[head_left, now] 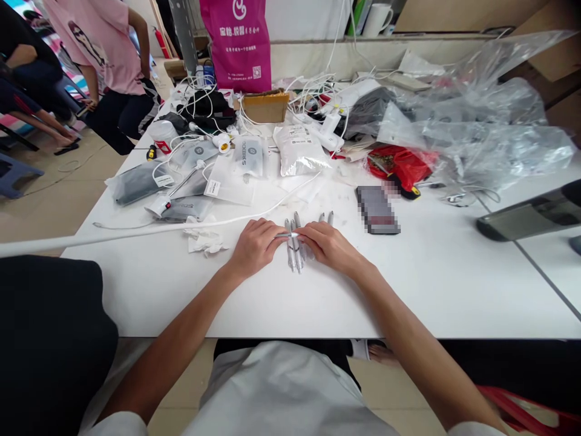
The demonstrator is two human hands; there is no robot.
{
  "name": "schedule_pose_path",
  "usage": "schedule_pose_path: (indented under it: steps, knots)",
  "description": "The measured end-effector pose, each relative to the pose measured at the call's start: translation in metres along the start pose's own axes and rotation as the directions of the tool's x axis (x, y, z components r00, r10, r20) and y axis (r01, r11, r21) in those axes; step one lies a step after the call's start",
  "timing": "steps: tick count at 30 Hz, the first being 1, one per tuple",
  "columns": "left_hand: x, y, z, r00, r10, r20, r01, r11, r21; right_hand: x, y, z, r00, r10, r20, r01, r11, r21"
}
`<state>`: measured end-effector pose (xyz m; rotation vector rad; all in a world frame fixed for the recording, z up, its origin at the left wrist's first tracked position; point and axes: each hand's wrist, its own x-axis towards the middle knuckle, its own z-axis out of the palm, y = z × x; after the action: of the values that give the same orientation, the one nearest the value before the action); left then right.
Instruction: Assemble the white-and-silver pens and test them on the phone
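Observation:
My left hand [256, 247] and my right hand [330, 247] meet above the white table [254, 303]. Between them a slim silver pen [293, 235] lies level, one end pinched in each hand's fingertips. Directly below it, several silver-grey pens [297, 261] are side by side on the tabletop, pointing away from me. Past my right hand, the tips of two more pens [330, 217] show; the hand covers the rest. Crumpled white tissue [206, 240] sits left of my left hand.
A white cable [218, 222] crosses behind my left hand. Farther back are packaged items [140, 181], a white packet [299, 151], tangled cords and a red bag [403, 166]. A phone [377, 212] lies to the right, near clear plastic [499, 145]. A person in pink [97, 48] is at far left.

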<state>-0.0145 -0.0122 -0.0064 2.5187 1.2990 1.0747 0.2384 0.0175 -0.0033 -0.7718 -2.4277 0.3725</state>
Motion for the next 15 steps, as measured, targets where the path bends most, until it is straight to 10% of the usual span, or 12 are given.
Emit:
schedule_pose_path:
  steps: [15]
  knots:
    - [0.0003, -0.0047, -0.0060, 1.000, -0.026, -0.016, 0.026, 0.999, -0.031, 0.0002, 0.0055, -0.0084, 0.998, 0.014, -0.057, -0.032, 0.946, -0.322]
